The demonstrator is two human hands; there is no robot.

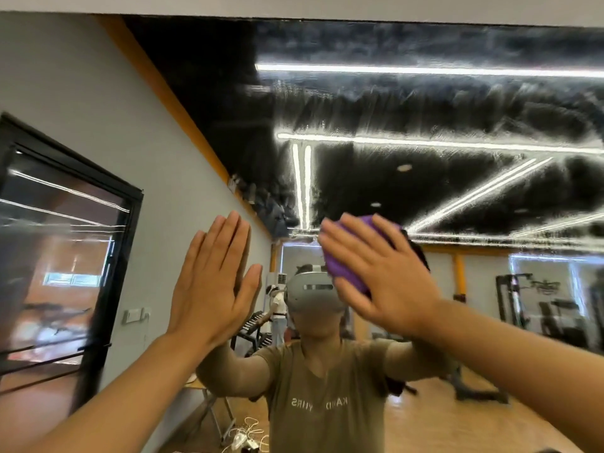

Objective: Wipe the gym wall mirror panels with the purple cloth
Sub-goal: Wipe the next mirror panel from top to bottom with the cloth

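Observation:
The wall mirror (425,119) fills most of the view, its upper part covered in streaky white smears. My right hand (382,273) presses the bunched purple cloth (346,269) flat against the glass at head height, fingers straight and spread over it. My left hand (212,282) is raised beside it with straight fingers, palm toward the mirror at its left side; whether it touches the glass I cannot tell. My own reflection with a headset shows under both hands.
A grey side wall (98,109) with a black-framed window (65,256) stands to the left. The mirror reflects gym machines (529,305), a wooden floor, a folding table and another person far back.

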